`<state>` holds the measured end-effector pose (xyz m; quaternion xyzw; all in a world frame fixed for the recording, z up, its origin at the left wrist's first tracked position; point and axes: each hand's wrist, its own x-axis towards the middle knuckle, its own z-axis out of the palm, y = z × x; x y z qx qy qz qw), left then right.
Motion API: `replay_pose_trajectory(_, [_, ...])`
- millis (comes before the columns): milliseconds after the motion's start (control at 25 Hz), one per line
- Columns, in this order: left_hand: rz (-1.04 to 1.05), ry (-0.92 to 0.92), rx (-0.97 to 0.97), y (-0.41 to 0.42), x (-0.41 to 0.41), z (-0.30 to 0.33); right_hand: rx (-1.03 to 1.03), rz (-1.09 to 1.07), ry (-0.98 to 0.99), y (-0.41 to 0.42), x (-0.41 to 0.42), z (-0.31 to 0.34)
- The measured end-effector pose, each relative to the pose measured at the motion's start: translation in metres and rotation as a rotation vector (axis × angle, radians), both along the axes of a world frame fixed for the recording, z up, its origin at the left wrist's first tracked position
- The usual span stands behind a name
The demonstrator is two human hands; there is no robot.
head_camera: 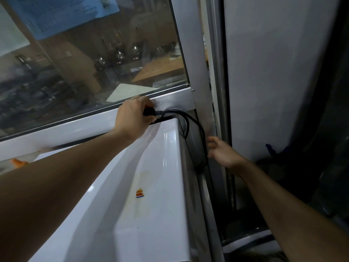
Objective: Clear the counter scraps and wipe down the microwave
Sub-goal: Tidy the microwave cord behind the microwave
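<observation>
Two hands up: left hand (132, 118) grips the black plug (150, 112) above the microwave (151, 186); right hand (221, 151) hangs loose-fingered, seemingly empty, beside its cord (196, 127).

Right hand (222, 152) sits in narrow gap between microwave (151, 186) side and white wall panel (273, 82); looped black cord (194, 125) just beside its fingers blocks passage rearward.

commercial kitchen: steel kettles (119, 53) behind glass partition (90, 63).
</observation>
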<state>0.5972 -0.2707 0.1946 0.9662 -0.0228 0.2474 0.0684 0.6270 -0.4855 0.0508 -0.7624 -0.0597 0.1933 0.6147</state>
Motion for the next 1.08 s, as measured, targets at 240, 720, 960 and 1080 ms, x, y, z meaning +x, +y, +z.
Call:
replay_pose_trajectory(240, [0.012, 0.011, -0.015, 0.004, 0.002, 0.000, -0.066, 0.003, -0.131, -0.008, -0.005, 0.024])
replay_pose_trajectory(720, [0.026, -0.006, -0.042, 0.018, 0.001, -0.010, -0.188, 0.019, -0.310, 0.000, -0.005, 0.063])
replay_pose_trajectory(960, [0.120, 0.005, -0.007, 0.022, -0.006, -0.015, -0.188, 0.040, -0.325, 0.001, -0.007, 0.065])
replay_pose_trajectory(1080, [0.112, 0.011, -0.011, 0.025, -0.009, -0.014, -0.190, 0.037, -0.326, 0.001, -0.008, 0.065])
